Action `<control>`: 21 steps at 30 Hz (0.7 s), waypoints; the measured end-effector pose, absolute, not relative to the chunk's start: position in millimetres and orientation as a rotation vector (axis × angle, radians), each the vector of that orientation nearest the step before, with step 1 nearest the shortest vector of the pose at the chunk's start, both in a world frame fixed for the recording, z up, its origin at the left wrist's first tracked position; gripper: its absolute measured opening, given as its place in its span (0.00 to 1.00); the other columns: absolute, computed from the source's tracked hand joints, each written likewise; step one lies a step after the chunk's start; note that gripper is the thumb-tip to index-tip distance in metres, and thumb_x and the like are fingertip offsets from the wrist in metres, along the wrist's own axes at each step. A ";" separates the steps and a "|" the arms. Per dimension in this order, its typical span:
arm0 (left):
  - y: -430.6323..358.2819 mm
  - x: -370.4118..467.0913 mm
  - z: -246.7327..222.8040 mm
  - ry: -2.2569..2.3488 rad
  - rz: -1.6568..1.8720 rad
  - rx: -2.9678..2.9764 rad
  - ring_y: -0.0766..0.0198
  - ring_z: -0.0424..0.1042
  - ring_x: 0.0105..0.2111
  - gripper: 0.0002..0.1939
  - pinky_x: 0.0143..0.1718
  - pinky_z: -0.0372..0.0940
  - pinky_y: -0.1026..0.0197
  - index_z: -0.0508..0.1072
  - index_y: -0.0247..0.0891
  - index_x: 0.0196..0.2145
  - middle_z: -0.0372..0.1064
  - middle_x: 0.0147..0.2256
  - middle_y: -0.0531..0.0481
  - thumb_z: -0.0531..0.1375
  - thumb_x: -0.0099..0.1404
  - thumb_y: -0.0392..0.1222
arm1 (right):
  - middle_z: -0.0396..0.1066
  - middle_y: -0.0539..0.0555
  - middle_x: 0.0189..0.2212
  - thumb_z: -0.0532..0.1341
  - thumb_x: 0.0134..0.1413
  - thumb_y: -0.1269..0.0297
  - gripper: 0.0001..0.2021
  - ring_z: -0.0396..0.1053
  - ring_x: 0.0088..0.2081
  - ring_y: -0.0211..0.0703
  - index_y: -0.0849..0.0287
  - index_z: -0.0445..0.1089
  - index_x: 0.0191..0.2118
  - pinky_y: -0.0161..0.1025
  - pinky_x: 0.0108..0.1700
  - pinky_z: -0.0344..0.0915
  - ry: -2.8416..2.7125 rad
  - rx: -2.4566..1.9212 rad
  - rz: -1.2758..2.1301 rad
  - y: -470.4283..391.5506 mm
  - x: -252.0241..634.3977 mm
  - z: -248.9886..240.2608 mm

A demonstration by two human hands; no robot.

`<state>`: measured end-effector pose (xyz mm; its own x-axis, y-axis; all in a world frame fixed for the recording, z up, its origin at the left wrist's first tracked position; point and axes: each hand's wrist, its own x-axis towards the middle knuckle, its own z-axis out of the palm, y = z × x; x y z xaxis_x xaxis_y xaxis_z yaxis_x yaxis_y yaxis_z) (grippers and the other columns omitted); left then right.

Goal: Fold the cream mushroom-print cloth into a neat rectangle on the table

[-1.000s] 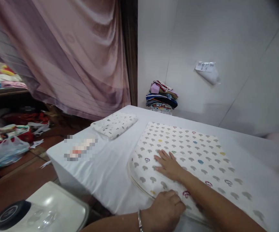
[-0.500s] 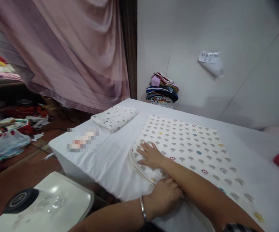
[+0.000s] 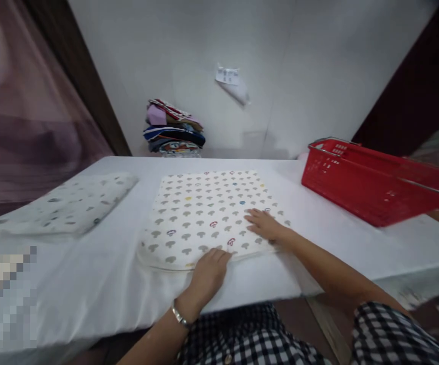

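Left hand (image 3: 210, 271) and right hand (image 3: 267, 225) were both on the mushroom-print cloth (image 3: 200, 205), which lay spread flat in the middle of the white-covered table (image 3: 101, 284). The right hand was released, palm down, its fingers fanned over the print near the cloth's right side. The left hand rested at the near edge, its fingers bent over the border; whether it pinched the fabric or merely pressed on it, I could not tell. A silver bracelet (image 3: 180, 315) circled the left wrist.

Rows of grey mushrooms covered the pale cloth, with a few in red, blue, yellow and purple among them. Its near left corner was rounded, and more than one layer seemed to show along that edge.

To the left, well apart from the hands, a folded white cloth (image 3: 67, 203) with small dark markings lay on the same table. Nearer on that side, a pixelated patch (image 3: 6, 294) hid whatever was there. On the right stood a red basket (image 3: 356, 187) with a metal handle, its far right part blurred. Beyond the table's far edge rose a stack of folded fabrics (image 3: 176, 129), close to a pale wall (image 3: 280, 50) that bore a paper note (image 3: 227, 76)
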<state>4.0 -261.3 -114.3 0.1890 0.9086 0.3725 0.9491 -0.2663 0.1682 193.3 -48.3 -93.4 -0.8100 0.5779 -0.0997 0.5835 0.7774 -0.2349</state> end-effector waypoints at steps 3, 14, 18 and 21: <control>-260.0 1.8 -114.4 -1.763 -0.634 -2.336 0.56 0.68 0.43 0.18 0.45 0.66 0.53 0.72 0.36 0.44 0.72 0.40 0.45 0.52 0.59 0.26 | 0.49 0.59 0.64 0.51 0.62 0.54 0.23 0.43 0.65 0.54 0.55 0.60 0.60 0.57 0.62 0.43 2.786 1.549 -0.379 -28.1 289.4 -95.4; -255.9 1.3 -114.0 -1.719 -0.620 -2.310 0.56 0.69 0.42 0.16 0.44 0.67 0.54 0.72 0.36 0.44 0.72 0.40 0.45 0.52 0.61 0.30 | 0.75 0.57 0.31 0.55 0.60 0.58 0.13 0.70 0.24 0.36 0.63 0.69 0.32 0.31 0.25 0.66 2.210 2.307 -1.418 -78.9 355.3 -88.1; -255.7 1.8 -114.3 -1.742 -0.603 -2.305 0.56 0.69 0.42 0.16 0.43 0.67 0.54 0.72 0.37 0.44 0.72 0.40 0.45 0.52 0.61 0.30 | 0.70 0.50 0.19 0.59 0.57 0.56 0.15 0.63 0.17 0.32 0.61 0.66 0.25 0.29 0.19 0.60 2.173 2.252 -1.507 -85.1 338.4 -86.9; -256.0 2.6 -113.1 -1.739 -0.604 -2.311 0.56 0.69 0.42 0.16 0.43 0.67 0.54 0.72 0.36 0.44 0.72 0.40 0.45 0.52 0.61 0.30 | 0.65 0.48 0.15 0.61 0.54 0.55 0.17 0.60 0.15 0.31 0.61 0.63 0.21 0.29 0.17 0.55 2.182 2.203 -1.480 -83.9 330.0 -82.8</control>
